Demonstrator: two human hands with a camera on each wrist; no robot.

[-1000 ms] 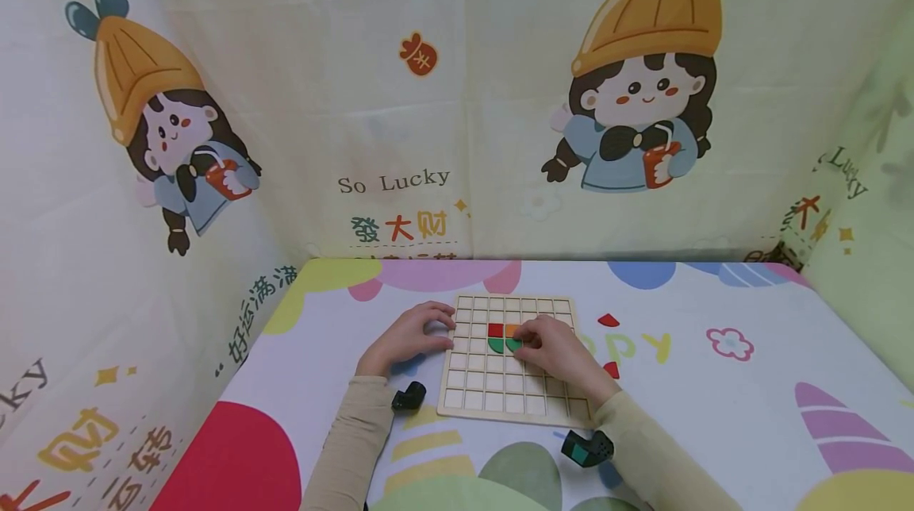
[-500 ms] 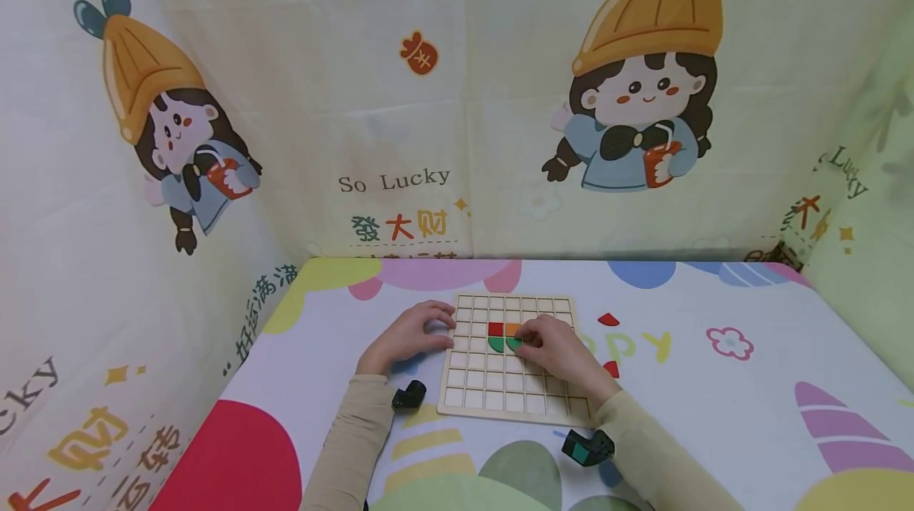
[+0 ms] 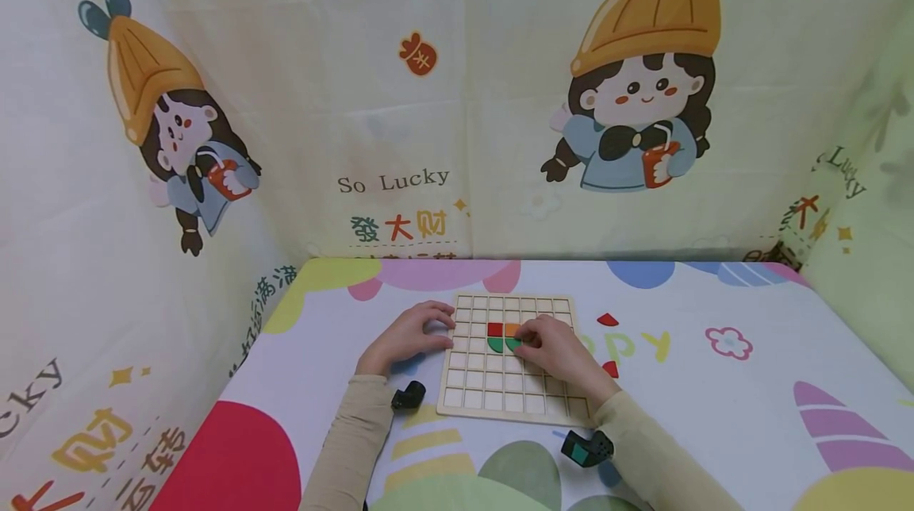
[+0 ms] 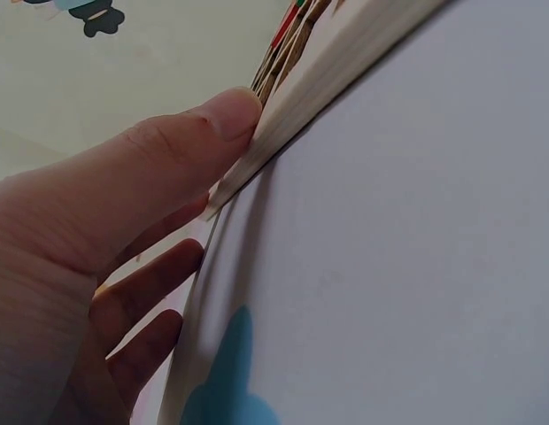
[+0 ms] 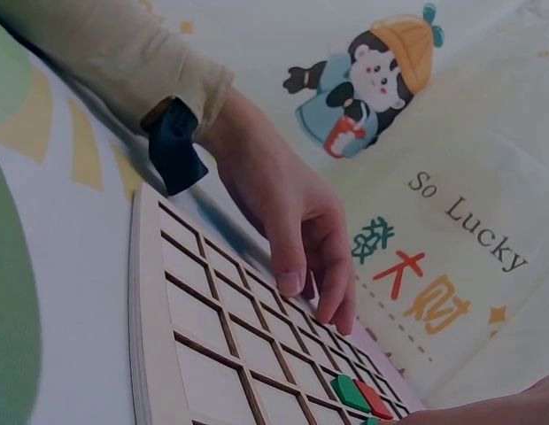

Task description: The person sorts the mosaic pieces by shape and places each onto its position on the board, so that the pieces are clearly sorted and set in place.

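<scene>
A square wooden grid board (image 3: 474, 400) lies on the table, with a red square tile (image 3: 496, 329), an orange tile (image 3: 512, 329) and two green quarter-circle tiles (image 3: 496, 345) forming a block in its cells. My right hand (image 3: 553, 346) is over the board; its thumb and forefinger pinch the right-hand green quarter-circle tile (image 3: 511, 344) and partly cover it and the orange tile. My left hand (image 3: 410, 334) is at the board's left edge. In the left wrist view its thumb (image 4: 230, 113) presses that edge, and the other fingers are spread loosely below.
Two red pieces (image 3: 608, 320) lie on the patterned tablecloth (image 3: 714, 408) right of the board, one nearer me, partly beside the right wrist. Black wrist devices (image 3: 409, 396) are on both arms. A printed cloth backdrop (image 3: 500, 138) stands behind the table.
Both hands and the board stay in place. The tiles look the same; only the left part of the backdrop shifts slightly.
</scene>
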